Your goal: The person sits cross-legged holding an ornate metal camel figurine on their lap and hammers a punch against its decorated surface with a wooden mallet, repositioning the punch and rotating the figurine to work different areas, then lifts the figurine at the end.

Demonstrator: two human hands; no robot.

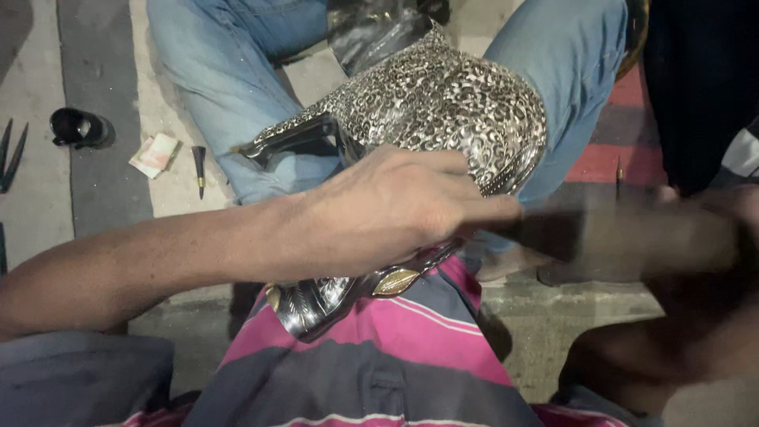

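Setting: grey concrete pavement (pixel 103 158) w/ lighter slabs; red-striped patch at right; dim light.
Lap: person sits, legs in blue jeans (pixel 229 71), pink-and-grey striped shirt (pixel 379 356) at bottom of view.
Main thing: leopard-print high-heeled boot (pixel 443 103), shiny metallic finish, lying across the lap, thin heel pointing left, dark shaft up top. Glossy toe end near the shirt, w/ a gold leaf-shaped ornament (pixel 395 281).
Left hand (pixel 395 209): reaches in from left, laid over the boot's lower side, fingers curled and close together, pressing on it; index stretched toward the right.
Right hand (pixel 711 229): at right edge, heavily blurred and in shadow; seems to meet the left hand's fingertips by the boot. Can't tell how far open, or if it holds anything.
Container: small black cup (pixel 77 126) on pavement, far left; contents not visible.
Other bits: folded paper wad (pixel 156 153) and a small dark pointed tool (pixel 199 164) just beside it, left of the knee; dark scissor-like blades (pixel 9 154) at far left edge.
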